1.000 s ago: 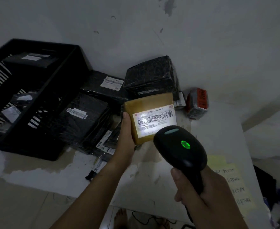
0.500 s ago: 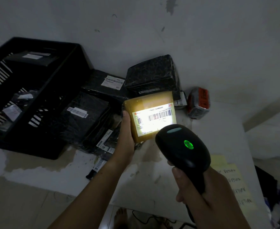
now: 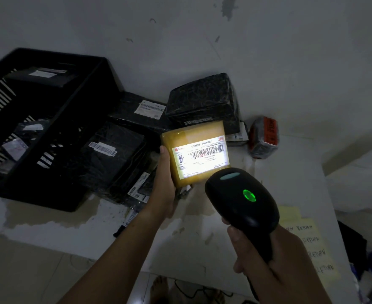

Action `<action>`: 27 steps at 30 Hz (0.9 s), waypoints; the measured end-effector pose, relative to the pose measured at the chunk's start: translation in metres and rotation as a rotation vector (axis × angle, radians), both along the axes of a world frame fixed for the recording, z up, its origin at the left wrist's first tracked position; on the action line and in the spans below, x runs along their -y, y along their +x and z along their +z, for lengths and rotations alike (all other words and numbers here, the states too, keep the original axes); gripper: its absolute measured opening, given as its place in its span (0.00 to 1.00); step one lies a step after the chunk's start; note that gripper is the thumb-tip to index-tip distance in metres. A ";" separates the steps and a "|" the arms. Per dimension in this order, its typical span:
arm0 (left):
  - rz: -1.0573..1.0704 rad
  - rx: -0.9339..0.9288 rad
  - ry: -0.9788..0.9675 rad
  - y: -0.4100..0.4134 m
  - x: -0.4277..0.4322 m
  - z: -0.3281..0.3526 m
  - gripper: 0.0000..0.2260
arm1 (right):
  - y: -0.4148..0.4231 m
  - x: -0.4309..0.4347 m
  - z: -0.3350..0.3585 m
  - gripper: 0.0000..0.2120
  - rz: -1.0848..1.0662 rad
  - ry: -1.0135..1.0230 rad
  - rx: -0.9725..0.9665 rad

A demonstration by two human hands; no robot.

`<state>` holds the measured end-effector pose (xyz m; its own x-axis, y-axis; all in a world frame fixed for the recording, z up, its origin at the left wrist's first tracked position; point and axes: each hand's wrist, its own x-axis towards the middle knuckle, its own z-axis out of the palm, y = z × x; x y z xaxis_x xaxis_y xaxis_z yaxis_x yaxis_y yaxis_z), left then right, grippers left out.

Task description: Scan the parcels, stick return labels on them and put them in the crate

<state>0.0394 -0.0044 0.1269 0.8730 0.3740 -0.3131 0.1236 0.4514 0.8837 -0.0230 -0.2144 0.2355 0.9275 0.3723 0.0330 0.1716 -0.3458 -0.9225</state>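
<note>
Now one yellow parcel [image 3: 195,154], one scanner [image 3: 242,198]

1. left hand [image 3: 164,183]: fingers hidden behind yellow parcel [image 3: 193,137], only the thumb shows.
2. scanner [image 3: 242,198] head covers the parcel's lower right corner; its handle is mostly buried in right hand [image 3: 275,266].
3. shipping label [image 3: 202,157]: fine print washed out, unreadable.
4. crate [image 3: 49,54]: cut off at left edge.
5. return notes [image 3: 312,244]: partly behind the right wrist.

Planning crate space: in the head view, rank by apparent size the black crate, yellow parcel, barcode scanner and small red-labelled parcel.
1. black crate
2. barcode scanner and yellow parcel: alike, scanner nearer, unranked
3. red-labelled parcel
</note>
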 end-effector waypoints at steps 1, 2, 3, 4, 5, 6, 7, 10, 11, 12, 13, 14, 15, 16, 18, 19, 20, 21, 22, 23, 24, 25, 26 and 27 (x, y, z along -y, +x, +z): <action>0.000 -0.004 0.008 0.000 -0.001 0.000 0.27 | 0.000 0.000 0.000 0.36 0.000 -0.002 0.002; 0.001 -0.008 0.014 0.000 -0.001 0.000 0.27 | 0.000 0.000 0.001 0.36 0.000 -0.003 0.005; 0.005 -0.014 0.021 -0.001 -0.001 0.000 0.26 | 0.000 0.000 0.001 0.36 0.000 -0.004 0.012; 0.006 -0.016 0.026 -0.001 -0.001 0.001 0.26 | 0.000 0.000 0.001 0.36 -0.001 -0.005 0.019; 0.004 -0.016 0.026 -0.001 -0.001 0.001 0.25 | 0.000 0.000 0.001 0.36 -0.005 -0.006 0.023; 0.001 -0.017 0.026 -0.002 -0.001 0.001 0.25 | 0.000 0.000 0.002 0.36 -0.009 -0.003 0.021; -0.002 -0.019 0.026 -0.002 0.000 0.001 0.24 | 0.000 0.000 0.002 0.36 -0.011 0.000 0.019; -0.017 -0.015 0.021 -0.004 0.002 0.004 0.23 | 0.000 -0.001 0.001 0.37 -0.005 0.004 0.020; -0.022 -0.010 0.021 -0.004 0.003 0.004 0.23 | 0.001 -0.001 0.000 0.36 -0.004 0.006 0.021; -0.024 -0.008 0.024 -0.004 0.004 0.005 0.23 | 0.001 -0.001 0.001 0.36 -0.002 0.006 0.021; -0.028 -0.006 0.024 -0.004 0.005 0.006 0.22 | 0.001 -0.002 0.000 0.36 0.000 0.008 0.023; -0.037 -0.001 0.021 -0.004 0.006 0.006 0.22 | 0.001 -0.002 0.001 0.35 0.002 0.012 0.022; -0.043 0.004 0.019 -0.004 0.006 0.006 0.22 | 0.001 -0.002 0.000 0.35 0.001 0.017 0.017; -0.048 0.008 0.018 -0.004 0.006 0.006 0.23 | 0.000 -0.002 0.001 0.35 0.000 0.020 0.011; -0.049 0.013 0.016 -0.003 0.005 0.005 0.22 | 0.000 -0.001 0.001 0.35 0.000 0.013 0.022; -0.044 0.014 0.014 -0.003 0.005 0.004 0.23 | 0.000 -0.001 0.001 0.35 0.002 0.010 0.030; -0.038 0.013 0.013 -0.002 0.004 0.004 0.23 | 0.000 -0.001 0.002 0.35 0.006 0.010 0.029; -0.034 0.014 0.013 -0.002 0.004 0.003 0.23 | 0.000 -0.001 0.002 0.35 0.009 0.012 0.025; -0.035 0.014 0.016 -0.002 0.004 0.003 0.24 | 0.001 0.000 0.002 0.35 0.011 0.013 0.020; -0.037 0.015 0.021 -0.002 0.004 0.002 0.24 | 0.001 0.000 0.003 0.35 0.010 0.008 0.020; -0.042 0.015 0.025 -0.002 0.004 0.002 0.24 | 0.001 0.001 0.003 0.36 0.013 0.002 0.023; -0.043 0.012 0.030 -0.003 0.004 0.002 0.24 | 0.000 0.000 0.004 0.35 0.016 -0.001 0.026; -0.043 0.013 0.031 -0.003 0.003 0.002 0.24 | 0.000 0.000 0.004 0.35 0.019 0.004 0.024; -0.047 0.014 0.033 -0.003 0.003 0.001 0.24 | 0.000 0.000 0.005 0.35 0.018 0.009 0.020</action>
